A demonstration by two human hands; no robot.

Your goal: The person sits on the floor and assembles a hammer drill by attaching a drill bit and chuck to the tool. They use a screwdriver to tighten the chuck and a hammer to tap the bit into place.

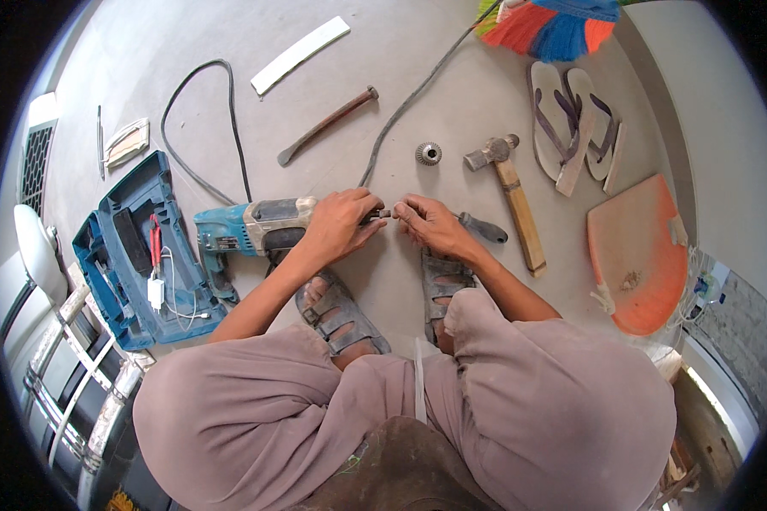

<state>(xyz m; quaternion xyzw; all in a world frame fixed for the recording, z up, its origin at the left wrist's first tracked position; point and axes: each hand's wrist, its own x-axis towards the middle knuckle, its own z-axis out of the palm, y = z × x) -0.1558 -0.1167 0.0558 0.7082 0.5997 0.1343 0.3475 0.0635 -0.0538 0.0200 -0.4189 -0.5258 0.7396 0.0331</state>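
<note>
Squatting on a grey floor, left hand [339,223] closed around the nose of a blue power drill [251,230], right hand [430,223] pinching a screwdriver [483,227] at its tip; loose chuck [428,153] and hammer [511,192] lying nearby.

The person squatted on the concrete floor [418,94]. The left hand [339,226] wrapped the front of a teal power drill [251,230] lying on the floor, while the right hand [430,223] pinched a small dark part at its nose. A screwdriver [483,227], a hammer [511,196] and a loose drill chuck [428,153] lay near.
</note>
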